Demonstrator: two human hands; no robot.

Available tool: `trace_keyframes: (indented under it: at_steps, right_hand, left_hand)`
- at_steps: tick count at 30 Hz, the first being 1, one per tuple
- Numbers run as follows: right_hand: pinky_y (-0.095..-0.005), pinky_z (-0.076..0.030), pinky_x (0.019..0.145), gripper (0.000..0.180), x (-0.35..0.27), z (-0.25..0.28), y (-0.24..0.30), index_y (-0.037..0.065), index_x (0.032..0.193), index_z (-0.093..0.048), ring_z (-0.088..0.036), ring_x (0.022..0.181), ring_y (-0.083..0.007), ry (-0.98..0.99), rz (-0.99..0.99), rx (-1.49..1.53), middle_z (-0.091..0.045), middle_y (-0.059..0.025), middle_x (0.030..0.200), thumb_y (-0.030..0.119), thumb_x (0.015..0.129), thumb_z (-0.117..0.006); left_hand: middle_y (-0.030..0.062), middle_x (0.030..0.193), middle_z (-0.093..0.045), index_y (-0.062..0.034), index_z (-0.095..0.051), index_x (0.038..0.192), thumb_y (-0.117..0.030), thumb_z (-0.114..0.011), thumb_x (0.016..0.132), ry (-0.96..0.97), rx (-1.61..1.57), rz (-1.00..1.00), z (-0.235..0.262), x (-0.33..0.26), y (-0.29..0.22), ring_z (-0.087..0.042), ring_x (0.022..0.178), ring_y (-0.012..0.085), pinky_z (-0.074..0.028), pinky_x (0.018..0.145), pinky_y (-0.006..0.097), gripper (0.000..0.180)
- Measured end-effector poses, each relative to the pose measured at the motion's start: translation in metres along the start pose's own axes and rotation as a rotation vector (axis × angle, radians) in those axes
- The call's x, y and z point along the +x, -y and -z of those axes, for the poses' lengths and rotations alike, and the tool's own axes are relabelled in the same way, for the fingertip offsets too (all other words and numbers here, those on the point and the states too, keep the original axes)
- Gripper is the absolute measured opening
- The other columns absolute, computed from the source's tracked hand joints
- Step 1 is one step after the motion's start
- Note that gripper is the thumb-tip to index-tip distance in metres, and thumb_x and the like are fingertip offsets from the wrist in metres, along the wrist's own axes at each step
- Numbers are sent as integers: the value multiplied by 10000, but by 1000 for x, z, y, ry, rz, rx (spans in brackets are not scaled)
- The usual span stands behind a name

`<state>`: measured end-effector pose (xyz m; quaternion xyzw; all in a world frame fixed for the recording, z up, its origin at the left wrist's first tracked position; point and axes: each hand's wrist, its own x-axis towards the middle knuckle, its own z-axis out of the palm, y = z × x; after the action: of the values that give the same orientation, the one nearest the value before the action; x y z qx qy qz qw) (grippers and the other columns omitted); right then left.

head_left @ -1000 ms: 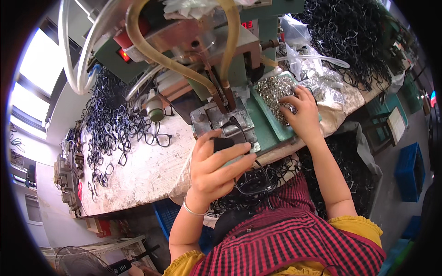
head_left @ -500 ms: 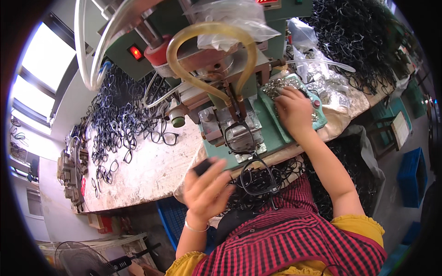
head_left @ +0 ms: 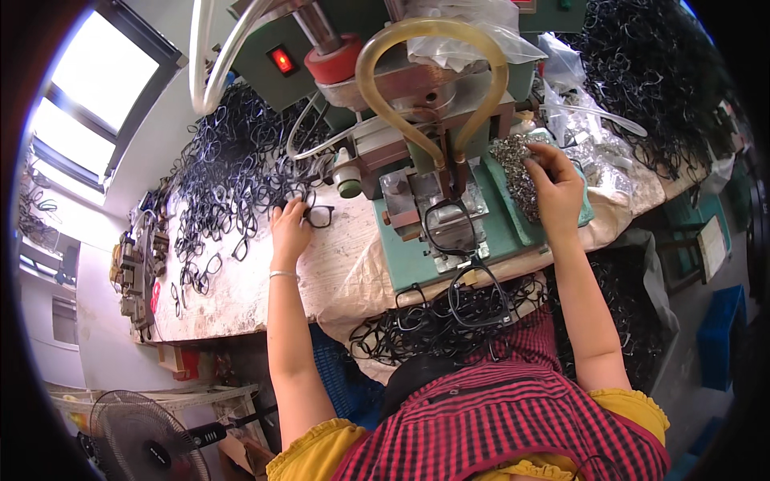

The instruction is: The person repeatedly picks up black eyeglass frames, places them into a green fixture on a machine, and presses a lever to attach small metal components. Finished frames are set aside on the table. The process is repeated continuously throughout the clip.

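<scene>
While the left hand [head_left: 290, 228] is closing its fingers on a black eyeglass frame [head_left: 318, 216] left of the green press [head_left: 433, 160], the right hand [head_left: 553, 188] is pinching small metal parts [head_left: 513, 164] from a heap right of the press. Another frame [head_left: 451, 227] is sitting in the press fixture. Such frames are probably light, thin and springy; gripping at the bridge or rim is advisable.

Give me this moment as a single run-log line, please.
left hand: on black eyeglass frame, bench left | right hand: in small metal parts | press jig: one frame seated | lap: frame pile
</scene>
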<state>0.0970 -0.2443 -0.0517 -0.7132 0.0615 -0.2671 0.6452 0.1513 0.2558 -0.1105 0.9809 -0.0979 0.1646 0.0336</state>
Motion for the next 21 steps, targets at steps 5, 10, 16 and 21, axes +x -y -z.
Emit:
trace_keyframes:
  at_steps: [5, 10, 16, 21]
  right_hand:
    - [-258, -497, 823, 155, -28, 49, -2, 0, 1035, -727, -647, 882, -115, -43, 76, -235, -721, -37, 961, 39, 887, -699]
    - [-283, -503, 829, 166, -41, 61, 30, 0, 1003, -732, -662, 869, -150, 55, 152, -296, -717, -59, 924, -1, 838, -709]
    - [-307, -505, 849, 287, -30, -27, 71, -10, 1086, -687, -672, 883, -187, 267, 360, -44, -707, -80, 906, -13, 800, -703]
    - [-307, -500, 877, 520, -46, -47, 73, -10, 1273, -547, -671, 908, -154, 253, 92, 178, -706, -74, 865, 23, 786, -724]
  left_hand:
    - [116, 1208, -663, -56, -693, 1039, -27, -648, 767, 80, -120, -14, 40, -51, -24, -574, 994, 394, -458, 921, 451, 277]
    - [105, 1168, -674, -71, -766, 1031, -50, -723, 739, -36, -184, 10, 93, -89, -61, -579, 990, 329, -459, 909, 422, 296]
    - [50, 819, -650, -30, -613, 962, -109, -536, 1025, -272, -1306, 407, 76, -85, -101, -544, 677, 101, -407, 631, 224, 127]
    - [150, 792, -642, -86, -472, 969, -216, -397, 1055, -243, -1640, 542, 81, -81, -163, -544, 615, 180, -445, 553, 274, 172]
